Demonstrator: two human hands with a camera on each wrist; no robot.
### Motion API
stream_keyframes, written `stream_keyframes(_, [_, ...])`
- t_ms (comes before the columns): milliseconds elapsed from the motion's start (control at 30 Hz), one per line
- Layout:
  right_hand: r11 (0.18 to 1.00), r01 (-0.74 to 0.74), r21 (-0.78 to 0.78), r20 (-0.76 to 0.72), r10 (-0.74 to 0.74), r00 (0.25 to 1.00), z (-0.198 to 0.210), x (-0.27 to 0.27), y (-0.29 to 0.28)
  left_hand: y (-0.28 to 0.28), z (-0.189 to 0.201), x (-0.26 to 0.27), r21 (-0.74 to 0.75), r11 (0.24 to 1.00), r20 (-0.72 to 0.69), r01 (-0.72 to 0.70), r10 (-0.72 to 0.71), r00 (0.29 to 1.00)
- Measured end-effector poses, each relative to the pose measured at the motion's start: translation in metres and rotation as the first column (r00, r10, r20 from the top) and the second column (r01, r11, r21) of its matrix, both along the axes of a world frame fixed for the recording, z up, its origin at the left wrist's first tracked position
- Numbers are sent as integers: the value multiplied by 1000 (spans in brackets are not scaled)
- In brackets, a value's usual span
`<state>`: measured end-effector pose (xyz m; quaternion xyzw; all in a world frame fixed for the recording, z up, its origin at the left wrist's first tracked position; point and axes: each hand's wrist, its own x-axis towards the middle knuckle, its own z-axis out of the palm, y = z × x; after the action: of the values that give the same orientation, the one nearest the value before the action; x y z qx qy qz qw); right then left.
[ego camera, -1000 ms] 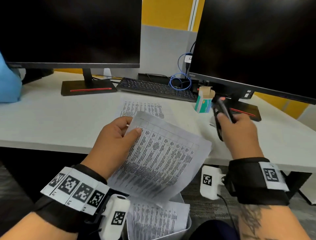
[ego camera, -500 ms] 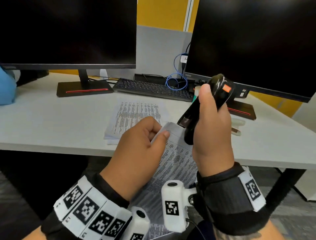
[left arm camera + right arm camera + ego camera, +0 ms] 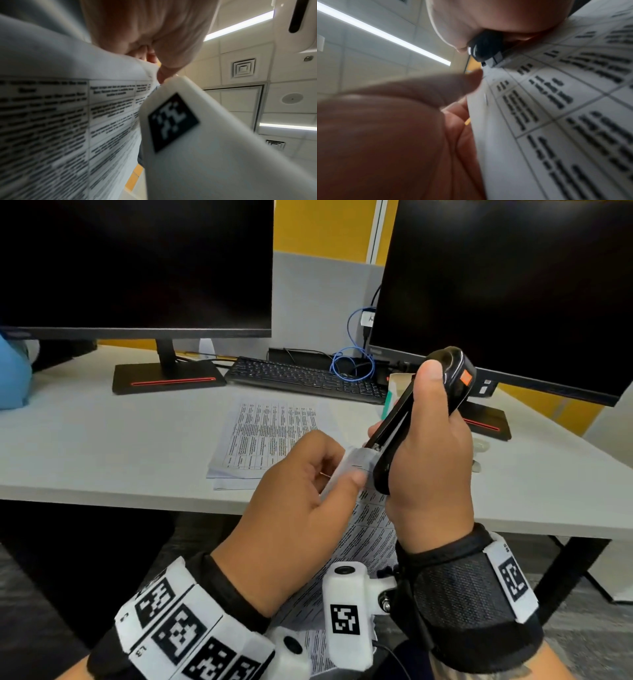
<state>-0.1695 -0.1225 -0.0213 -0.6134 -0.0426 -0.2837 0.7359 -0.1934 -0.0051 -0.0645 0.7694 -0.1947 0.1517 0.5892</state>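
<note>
Gripping the stapler [image 3: 393, 421] in a full fist, the right hand [image 3: 431, 460] had its thumb laid up along the tool's back and its fingers wrapped tight round the body. In the head view the stapler's long axis ran from 1 o'clock down to 7 o'clock. The rounded hinge end, glossy black plastic with a small orange patch, stood high at 1 o'clock, and the mouth pointed down to 7 o'clock. Its thin, flat arm was splayed a little from the thicker curved body, leaving a narrow gap between them.

The mouth met the top corner of the printed sheets [image 3: 370, 529], which were held up in the air in front of the near edge of the desk [image 3: 102, 446]. The left hand [image 3: 301, 501] pinched that corner between thumb and curled fingers, at 9 o'clock from the mouth and just beside it. The sheets were thin white paper ruled into cells of fine black text, and they hung towards 6 o'clock between the two wrists with a slight curve. In the blurred right wrist view the stapler's black nose touched the paper's edge.

A loose stack of pages [image 3: 267, 436] lay flat on the pale matt desk at 11 o'clock from the hands. A black keyboard [image 3: 308, 378] lay beyond it at 12 o'clock. A small white and green carton [image 3: 397, 380] stood partly hidden behind the stapler.
</note>
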Motion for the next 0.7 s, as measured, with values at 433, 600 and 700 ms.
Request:
stream_keyframes(433, [978, -73, 194, -14, 77, 997, -3, -2, 0, 2, 10, 1, 430, 883, 340, -187, 33, 940])
stream_keyframes(600, [990, -88, 109, -33, 92, 995, 0, 3, -5, -3, 7, -1, 413, 891, 319, -188, 52, 946])
stream_keyframes(700, [984, -112, 136, -7, 114, 993, 1, 5, -13, 1, 11, 5, 417, 906, 119, -70, 22, 993])
